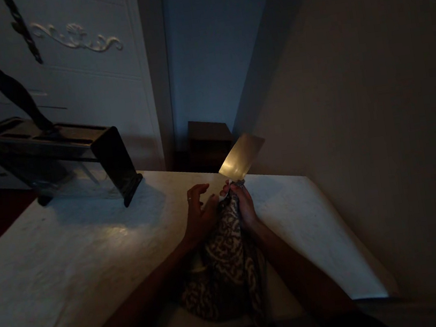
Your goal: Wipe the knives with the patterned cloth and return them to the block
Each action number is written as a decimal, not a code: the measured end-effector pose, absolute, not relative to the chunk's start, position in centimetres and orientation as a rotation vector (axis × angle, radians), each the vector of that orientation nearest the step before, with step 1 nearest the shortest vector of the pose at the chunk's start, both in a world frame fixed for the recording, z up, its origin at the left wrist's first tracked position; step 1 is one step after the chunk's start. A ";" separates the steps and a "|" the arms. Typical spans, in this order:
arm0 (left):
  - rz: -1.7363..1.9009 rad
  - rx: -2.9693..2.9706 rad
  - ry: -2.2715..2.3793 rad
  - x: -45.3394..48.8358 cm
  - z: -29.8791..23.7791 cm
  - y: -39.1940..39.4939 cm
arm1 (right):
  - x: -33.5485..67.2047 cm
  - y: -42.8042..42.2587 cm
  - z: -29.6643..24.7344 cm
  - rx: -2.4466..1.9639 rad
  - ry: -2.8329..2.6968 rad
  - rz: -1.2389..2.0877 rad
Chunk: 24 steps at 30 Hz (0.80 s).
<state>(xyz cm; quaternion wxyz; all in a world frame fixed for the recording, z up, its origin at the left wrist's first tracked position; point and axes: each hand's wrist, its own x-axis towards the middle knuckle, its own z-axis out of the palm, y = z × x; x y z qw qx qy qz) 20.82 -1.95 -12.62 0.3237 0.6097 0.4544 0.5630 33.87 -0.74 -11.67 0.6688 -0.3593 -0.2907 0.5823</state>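
A cleaver (pixel 242 155) with a broad, shiny blade points up and away from me, over the table's far edge. Its handle is hidden by my fingers and a brown-and-cream patterned cloth (pixel 229 246). My right hand (pixel 246 205) is closed around the cloth at the base of the blade. Close by on the left is my left hand (pixel 200 212), its index finger and thumb apart and its palm side turned to the cloth; whether the thumb touches the cloth I cannot tell. The cloth hangs down toward me between both forearms.
On the left of the white marbled table (pixel 134 262) stands a knife block (pixel 106 147) with a black knife handle (pixel 22 99) sticking up. Beyond the table are a white door (pixel 100 77) and a dark box (pixel 208 130). A wall (pixel 376 108) runs along the right.
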 end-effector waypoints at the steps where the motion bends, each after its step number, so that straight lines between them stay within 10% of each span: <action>1: 1.437 1.558 1.200 20.7 -12.6 -1.7 | 34.0 -0.7 -11.6 -0.800 -0.656 1.311; 24: 1.016 1.481 1.045 19.7 -11.7 -0.7 | 36.7 -0.9 -9.3 -0.690 -0.632 1.286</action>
